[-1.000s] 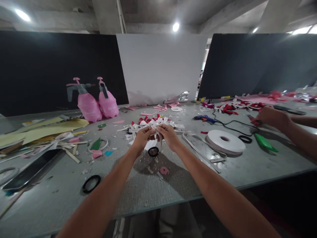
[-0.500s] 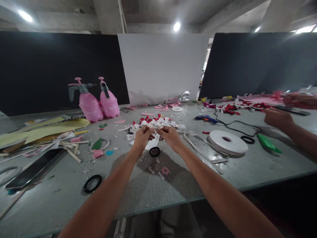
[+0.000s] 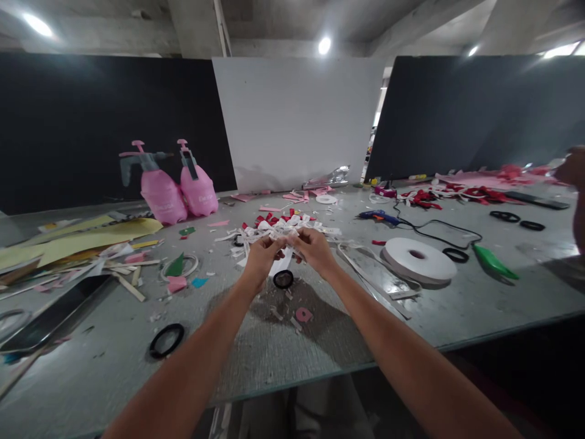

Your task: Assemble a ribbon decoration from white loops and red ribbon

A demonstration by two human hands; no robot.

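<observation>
Above the middle of the grey table [image 3: 320, 353], my left hand [image 3: 259, 258] and my right hand [image 3: 313, 249] are held close together. Both pinch a short piece of white ribbon [image 3: 284, 251] between their fingertips, and a strip of it hangs down between them. Just below the hands a small black ring [image 3: 283, 279] lies on the table. Behind the hands sits a heap of white and red ribbon pieces [image 3: 283, 224].
Two pink spray bottles [image 3: 178, 190] stand back left beside yellow sheets [image 3: 77, 239]. A white tape roll [image 3: 417, 258], a green tool [image 3: 492, 262], a blue glue gun [image 3: 377, 216] with a black cord and black rings lie right. Another person's hand [image 3: 576, 177] shows at the right edge.
My hands have stayed together over the same spot, working the white ribbon. The other person's hand has drawn back from the table to the right edge of the view.
</observation>
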